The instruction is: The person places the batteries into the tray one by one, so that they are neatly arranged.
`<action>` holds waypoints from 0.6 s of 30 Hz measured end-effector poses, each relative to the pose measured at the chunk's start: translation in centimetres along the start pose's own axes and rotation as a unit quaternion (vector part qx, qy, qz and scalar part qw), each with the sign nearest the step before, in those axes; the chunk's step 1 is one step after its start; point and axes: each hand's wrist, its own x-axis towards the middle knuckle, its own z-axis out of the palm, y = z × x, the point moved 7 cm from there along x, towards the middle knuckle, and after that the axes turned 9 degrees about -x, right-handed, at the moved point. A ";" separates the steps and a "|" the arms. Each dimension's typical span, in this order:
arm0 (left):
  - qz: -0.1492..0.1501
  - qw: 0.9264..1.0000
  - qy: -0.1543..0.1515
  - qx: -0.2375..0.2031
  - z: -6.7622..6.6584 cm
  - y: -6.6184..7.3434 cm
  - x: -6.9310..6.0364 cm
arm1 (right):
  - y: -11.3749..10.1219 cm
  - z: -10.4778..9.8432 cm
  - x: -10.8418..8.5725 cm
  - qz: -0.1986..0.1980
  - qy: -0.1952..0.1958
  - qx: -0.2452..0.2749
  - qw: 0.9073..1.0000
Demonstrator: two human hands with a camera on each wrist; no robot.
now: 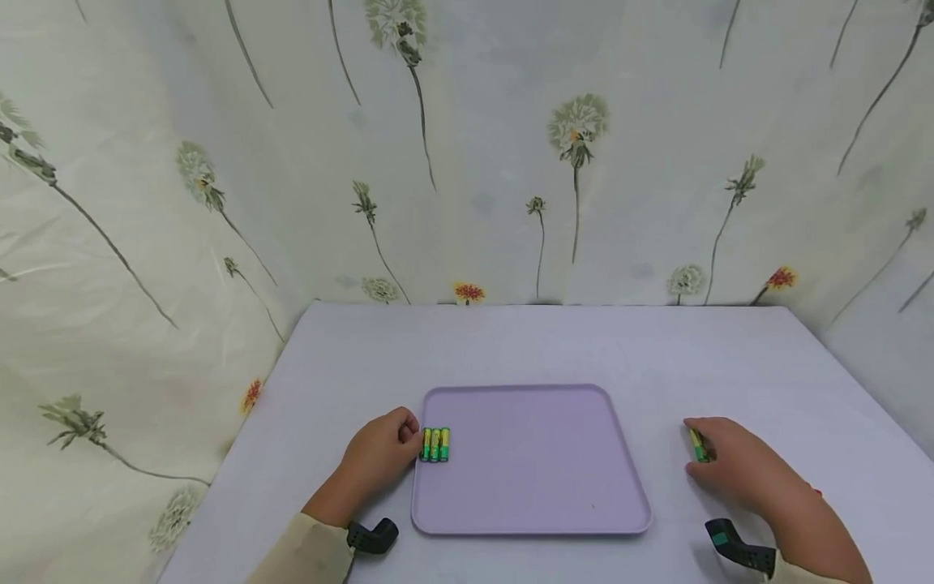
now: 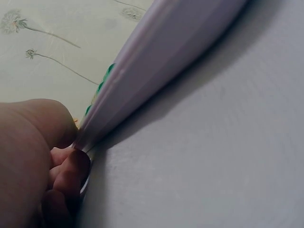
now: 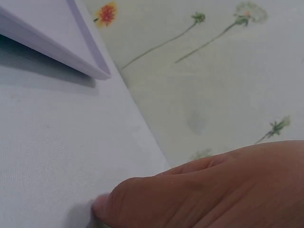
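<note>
Battery (image 1: 698, 446) sits between thumb and fingertips of the right hand (image 1: 740, 462), gap only as wide as the piece: thumb on the near side, fingers on the far side. Right forearm comes in from the lower right, hand pointing left, low over the white table (image 1: 547, 345); can't tell if the battery touches the surface. Tray (image 1: 540, 462), light purple, is left of that grip, well apart from it. Left hand (image 1: 379, 454) is at the tray's left edge, fingers curled, thumb above the rim and fingers below: nearly closed, pinching the edge. Left forearm angles up and right, beige sleeve (image 1: 306, 556) pulled back from the wrist. Three batteries (image 1: 434, 445) lie side by side in the tray, just right of the left-hand grip. Black wrist unit (image 1: 374, 536) below left hand, flowered backdrop (image 1: 474, 178) beyond both grips.
</note>
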 end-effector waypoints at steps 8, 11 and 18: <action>-0.004 1.000 0.003 -0.001 -0.1 0.1 0.0 | 0.2 -0.5 0.3 0.014 -0.003 -0.010 1.000; -0.005 1.000 0.003 -0.004 -0.2 0.1 0.0 | 0.3 -0.8 0.5 0.012 0.007 -0.013 1.000; -0.002 1.000 0.000 -0.003 -0.1 0.1 0.0 | 0.6 -0.1 0.5 0.006 0.018 0.005 1.000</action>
